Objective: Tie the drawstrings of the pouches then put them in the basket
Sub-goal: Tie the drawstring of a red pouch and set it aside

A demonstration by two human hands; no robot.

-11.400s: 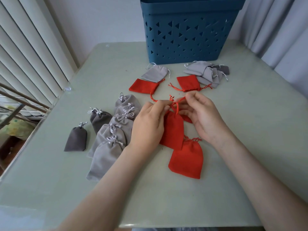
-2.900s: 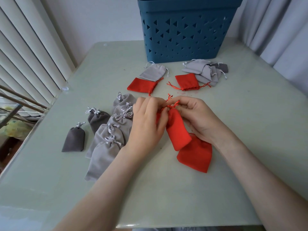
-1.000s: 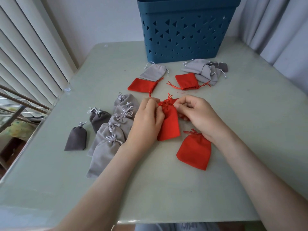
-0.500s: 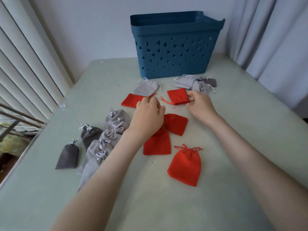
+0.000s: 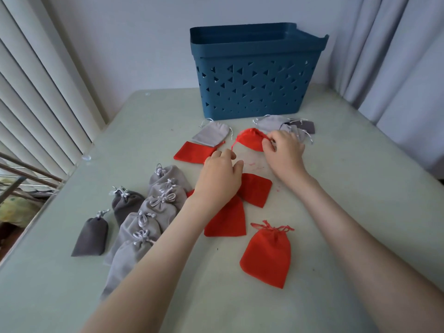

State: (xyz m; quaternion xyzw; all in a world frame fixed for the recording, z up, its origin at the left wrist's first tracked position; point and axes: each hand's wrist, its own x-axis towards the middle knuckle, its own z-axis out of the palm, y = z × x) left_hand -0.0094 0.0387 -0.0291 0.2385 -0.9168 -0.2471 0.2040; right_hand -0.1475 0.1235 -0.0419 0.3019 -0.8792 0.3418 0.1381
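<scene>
Since half a second ago, your right hand (image 5: 284, 153) has closed on the untied red pouch (image 5: 251, 142) just below the basket (image 5: 257, 75) and is lifting its near edge, while your left hand (image 5: 219, 177) has left the two finished red pouches (image 5: 254, 192) and is reaching up toward it.

At centre frame, the right grip is pinching the pouch's right side, fingers curled shut on the cloth. The left grip is loosely curled and holding nothing that can be made out; whether a fingertip is touching the red drawstring (image 5: 234, 146) trailing from the pouch cannot be told.

The pouch is lying up and to the right of your left hand, long axis running roughly left to right, mouth and cord toward the left. Your right hand is already on it; the left is the nearer one to the loose cord, so the pull seems likely to fall to it.

Around it: another flat red pouch (image 5: 193, 152) and a light grey pouch (image 5: 211, 133) to the left, a grey heap (image 5: 283, 124) just beyond the right hand. Tied grey pouches (image 5: 153, 212) are filling the lower left of the desk (image 5: 360, 188), a tied red pouch (image 5: 266, 255) the lower centre. Nothing is blocking the cord.
</scene>
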